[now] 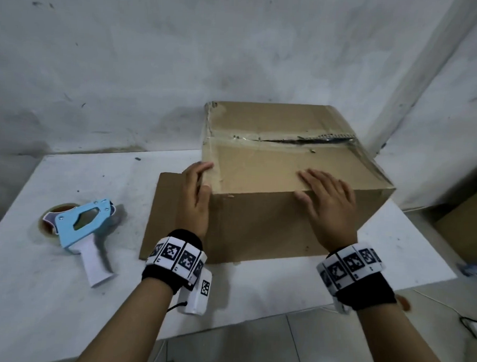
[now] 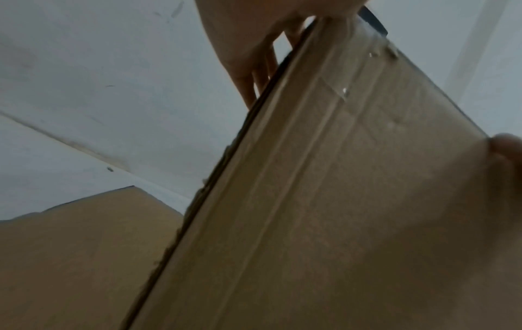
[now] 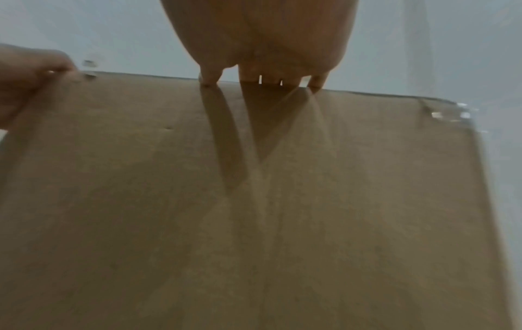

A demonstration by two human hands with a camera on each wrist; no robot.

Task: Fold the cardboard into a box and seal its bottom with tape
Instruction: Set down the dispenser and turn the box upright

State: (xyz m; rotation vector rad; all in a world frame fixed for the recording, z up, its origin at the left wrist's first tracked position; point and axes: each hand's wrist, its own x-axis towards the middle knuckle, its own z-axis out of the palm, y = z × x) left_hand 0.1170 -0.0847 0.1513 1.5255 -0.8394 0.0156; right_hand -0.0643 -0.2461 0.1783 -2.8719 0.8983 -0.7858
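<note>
Two bare hands meet one brown corrugated cardboard box (image 1: pixel 287 166), which stands on the scuffed white worktop (image 1: pixel 49 295) with its taped face turned up. Nearest the viewer, each wrist wears a black band ringed with white square marker tiles. The left hand (image 1: pixel 195 198) lies flat against the box's left wall at its near top corner, fingers (image 2: pixel 248 73) straight and close together, their tips reaching the top edge; they press the board without curling round it. The right hand (image 1: pixel 326 204) rests palm down over the box's near top edge, fingers (image 1: pixel 314 178) straight and slightly spread on the top face, thumb on the front wall; it clasps nothing.

Left of the box, one tape dispenser (image 1: pixel 82 228) lies on its side on the worktop, well apart from the box: a flat pale-blue plastic body, a white pistol handle, and a single roll of tape with a brown core. Under the box's left side one flat brown cardboard sheet (image 1: pixel 162 218) lies on the worktop, matte and smooth.

Across the top of the box, beyond both hands, one strip of glossy clear tape (image 1: pixel 261 139) runs along the seam between the two flaps. Toward its right end a dark gap shows in the seam under wrinkled tape. More clear tape wraps the box's left and right edges.

Behind the box rises a stained, rough white wall (image 1: pixel 155 54).
</note>
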